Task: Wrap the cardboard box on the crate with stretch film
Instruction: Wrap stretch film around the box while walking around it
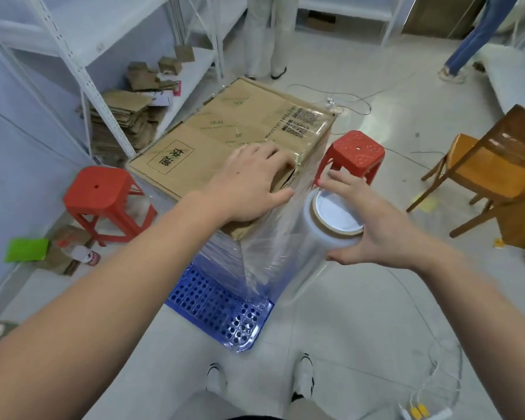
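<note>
1. While the box (225, 128) stands on the blue crate (215, 307), the left hand (249, 183) lies palm down on its top near the corner closest to the camera, fingers spread and almost straight, pressing rather than gripping; the thumb (278, 197) reaches over the top edge at that corner
2. The right hand (373, 228) grasps the film roll (331, 228), which stands upright just beside the same corner; the thumb (343, 256) curls round the near side of the roll and the fingers (340, 180) wrap round the far side, their tips showing above the rim
3. The roll's open end faces up, showing a brown cardboard core ring with a white inside
4. A sheet of clear film (264, 256) runs from the roll to the box corner, wrinkled and stretched, and film already covers the box's right and near sides down to the crate
5. The box top is bare of film where the left hand rests; it bears printed characters in a frame and a label with codes at the far corner
6. Two red stools stand by the box, one at the left (100, 195), one at the right (358, 151)
7. A wooden chair (491, 171) stands well apart at the right, and flattened cardboard (119, 119) is stacked under a white rack (85, 71) at the left
8. Two people's legs (267, 34) show at the far side of the room
</note>
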Demonstrator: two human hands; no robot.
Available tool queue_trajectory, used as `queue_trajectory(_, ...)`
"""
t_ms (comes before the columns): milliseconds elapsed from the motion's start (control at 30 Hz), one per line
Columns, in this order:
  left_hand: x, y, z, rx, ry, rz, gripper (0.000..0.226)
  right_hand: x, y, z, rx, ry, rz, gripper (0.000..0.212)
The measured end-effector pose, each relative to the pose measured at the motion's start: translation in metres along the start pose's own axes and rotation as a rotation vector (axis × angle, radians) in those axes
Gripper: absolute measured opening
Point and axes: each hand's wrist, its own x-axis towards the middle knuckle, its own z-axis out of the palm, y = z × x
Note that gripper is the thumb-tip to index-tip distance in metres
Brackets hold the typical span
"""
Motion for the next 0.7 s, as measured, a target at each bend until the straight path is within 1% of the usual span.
queue_trajectory(67, 0.006, 0.013, 0.002, 0.002, 0.031, -0.084, 0.054, 0.003, 0.010, 0.004, 0.029, 0.024, -0.111, 0.101)
queue_trajectory(133, 0.010, 0.024, 0.007, -0.006, 0.074, -0.168, 0.053, 0.007, 0.018, 0.004, 0.054, 0.026, -0.181, 0.100)
queue_trajectory(233, 0.009, 0.028, 0.016, -0.039, 0.140, -0.232, 0.049, 0.013, 0.026, -0.008, 0.034, -0.097, -0.237, 0.105)
queue_trajectory(333, 0.008, 0.026, 0.020, -0.063, 0.138, -0.248, 0.051, 0.019, 0.031, -0.010, 0.049, -0.136, -0.298, 0.105)
queue_trajectory(433, 0.008, 0.025, 0.021, -0.042, 0.098, -0.266, 0.056, 0.022, 0.032, -0.004, 0.096, -0.091, -0.315, 0.108)
queue_trajectory(567, 0.007, 0.026, 0.021, -0.027, 0.083, -0.271, 0.057, 0.023, 0.037, 0.002, 0.181, -0.016, -0.331, 0.101)
queue_trajectory(700, 0.005, 0.024, 0.021, -0.014, 0.052, -0.265, 0.058, 0.021, 0.041, 0.002, 0.193, 0.092, -0.276, 0.098)
